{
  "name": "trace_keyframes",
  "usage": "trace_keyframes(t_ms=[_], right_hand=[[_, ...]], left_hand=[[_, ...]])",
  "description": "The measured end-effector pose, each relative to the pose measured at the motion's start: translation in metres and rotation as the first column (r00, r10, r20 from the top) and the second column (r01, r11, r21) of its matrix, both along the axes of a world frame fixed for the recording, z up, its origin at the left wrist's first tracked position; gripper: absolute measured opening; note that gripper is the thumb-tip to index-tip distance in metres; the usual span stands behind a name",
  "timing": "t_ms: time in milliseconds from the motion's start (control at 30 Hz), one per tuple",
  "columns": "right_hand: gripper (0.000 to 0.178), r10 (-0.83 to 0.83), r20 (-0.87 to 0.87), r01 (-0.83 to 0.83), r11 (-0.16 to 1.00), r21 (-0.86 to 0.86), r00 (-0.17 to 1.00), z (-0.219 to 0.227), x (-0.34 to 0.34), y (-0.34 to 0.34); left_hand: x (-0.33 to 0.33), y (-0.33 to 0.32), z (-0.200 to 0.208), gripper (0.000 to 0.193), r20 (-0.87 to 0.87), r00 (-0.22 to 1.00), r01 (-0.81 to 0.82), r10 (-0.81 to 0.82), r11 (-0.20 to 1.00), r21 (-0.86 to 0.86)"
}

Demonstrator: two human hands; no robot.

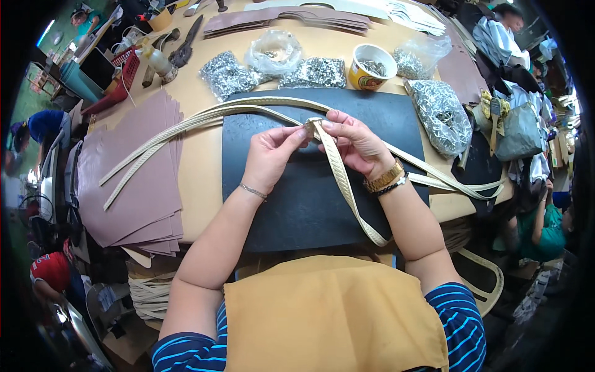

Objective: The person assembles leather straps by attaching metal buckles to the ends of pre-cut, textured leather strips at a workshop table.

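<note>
Left hand [277, 152] and right hand [358, 146] meet over black mat [279, 217], fingertips pinching small metal fitting [312, 126] on cream strap [338, 170]. Strap dips toward mat's near edge. More straps [260, 99] sweep across behind. Beyond mat, bags of metal bits [313, 73], yellow tub [362, 79]; mauve sheets [133, 173] stacked left.

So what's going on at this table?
A person is working bare-handed on a pale, braided-looking strap. The left hand pinches a small, partly hidden piece against it, while the right hand grips the strap right beside that, above a dark mat. More pale straps lie across the mat, with bags of small shiny parts beyond.
</note>
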State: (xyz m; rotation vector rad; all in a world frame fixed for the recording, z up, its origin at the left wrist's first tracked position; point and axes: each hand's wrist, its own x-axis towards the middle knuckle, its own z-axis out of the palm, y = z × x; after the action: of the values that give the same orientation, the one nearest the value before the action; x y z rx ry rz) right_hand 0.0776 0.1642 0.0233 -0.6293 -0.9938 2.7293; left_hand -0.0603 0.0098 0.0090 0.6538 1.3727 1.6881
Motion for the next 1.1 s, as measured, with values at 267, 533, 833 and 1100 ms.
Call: trace_keyframes(t_ms=[267,533,833,1100], right_hand=[[0.030,-0.002,0.008,0.000,0.972,0.234,1.000,0.013,-0.002,-0.008],[0.028,-0.061,0.020,0.044,0.875,0.482,0.998,0.010,-0.004,-0.017],[0.027,-0.131,-0.025,0.122,0.815,0.566,0.991,0.010,-0.005,-0.025],[0.026,-0.120,-0.048,0.125,0.804,0.582,0.992,0.008,-0.002,-0.026]], left_hand=[[-0.001,-0.001,0.000,0.023,0.091,0.996,0.018,-0.019,1.000,0.010],[0.003,-0.004,-0.008,0.022,-0.008,0.999,-0.039,0.040,0.998,0.038],[0.007,-0.007,-0.008,0.021,-0.072,0.996,-0.044,0.052,0.993,0.110],[0.014,-0.010,-0.006,0.018,-0.304,0.943,-0.092,0.138,0.982,0.163]])
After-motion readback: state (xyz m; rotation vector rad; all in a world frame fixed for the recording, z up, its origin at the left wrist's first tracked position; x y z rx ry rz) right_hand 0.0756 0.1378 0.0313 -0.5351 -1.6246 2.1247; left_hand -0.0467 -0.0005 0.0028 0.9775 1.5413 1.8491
